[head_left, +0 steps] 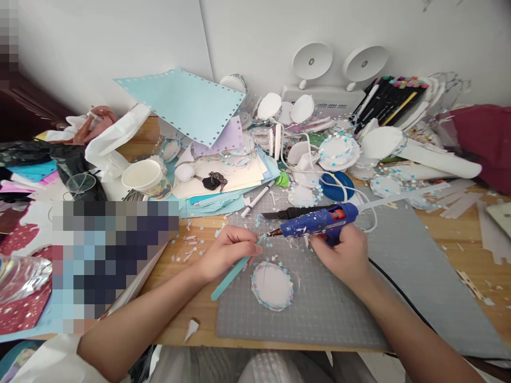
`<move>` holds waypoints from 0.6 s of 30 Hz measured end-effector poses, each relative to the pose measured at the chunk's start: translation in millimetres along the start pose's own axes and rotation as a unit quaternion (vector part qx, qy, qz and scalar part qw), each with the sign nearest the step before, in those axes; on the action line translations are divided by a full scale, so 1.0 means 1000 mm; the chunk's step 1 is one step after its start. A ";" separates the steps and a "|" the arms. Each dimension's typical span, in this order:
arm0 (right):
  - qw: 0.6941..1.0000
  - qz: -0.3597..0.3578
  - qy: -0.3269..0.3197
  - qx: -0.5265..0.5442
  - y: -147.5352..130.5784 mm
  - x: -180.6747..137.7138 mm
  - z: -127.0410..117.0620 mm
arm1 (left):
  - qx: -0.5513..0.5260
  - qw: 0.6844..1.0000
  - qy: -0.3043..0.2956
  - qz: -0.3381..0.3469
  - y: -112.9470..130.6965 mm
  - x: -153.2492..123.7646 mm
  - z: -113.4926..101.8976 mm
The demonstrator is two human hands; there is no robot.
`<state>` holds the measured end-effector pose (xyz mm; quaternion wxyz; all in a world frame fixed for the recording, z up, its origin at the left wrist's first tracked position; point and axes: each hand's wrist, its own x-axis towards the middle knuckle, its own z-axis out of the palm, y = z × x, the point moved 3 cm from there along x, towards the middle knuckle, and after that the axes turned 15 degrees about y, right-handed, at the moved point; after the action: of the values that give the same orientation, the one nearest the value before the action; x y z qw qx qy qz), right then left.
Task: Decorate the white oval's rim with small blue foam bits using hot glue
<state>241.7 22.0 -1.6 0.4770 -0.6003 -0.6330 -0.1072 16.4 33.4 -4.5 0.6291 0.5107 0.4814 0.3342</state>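
Observation:
My left hand [235,247] is closed on a slim turquoise tweezers-like tool [229,279], whose rounded end points down to the left. Its tip lies close to the nozzle of a blue hot glue gun [315,221]. Around the gun's handle my right hand [345,255] is wrapped, with the nozzle aimed left. A clear glue stick [405,197] sticks out of the gun's back. Below the nozzle, a round white disc [272,285] edged with small blue and white stars lies flat on the grey cutting mat [319,316]. Whether the tool's tip grips a star is too small to tell.
A black utility knife [279,214] lies behind the gun. Decorated white discs [339,151] crowd the back, beside markers [393,101] and a two-headed lamp [323,98]. Left stand a paper cup [146,180] and turquoise sheets [179,106]. The gun's black cable [399,290] crosses the mat.

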 end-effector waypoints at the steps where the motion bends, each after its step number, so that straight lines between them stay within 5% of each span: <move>1: 1.000 -0.003 0.001 0.001 0.000 0.000 0.000 | 0.000 1.000 0.001 -0.001 0.000 0.000 0.000; 18: 0.999 -0.036 0.012 0.014 -0.001 -0.001 0.000 | -0.003 1.000 -0.001 0.004 0.000 0.001 0.000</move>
<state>241.1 21.3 -1.7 0.4885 -0.5692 -0.6499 -0.1224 16.2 34.1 -5.0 0.6298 0.5109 0.4775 0.3381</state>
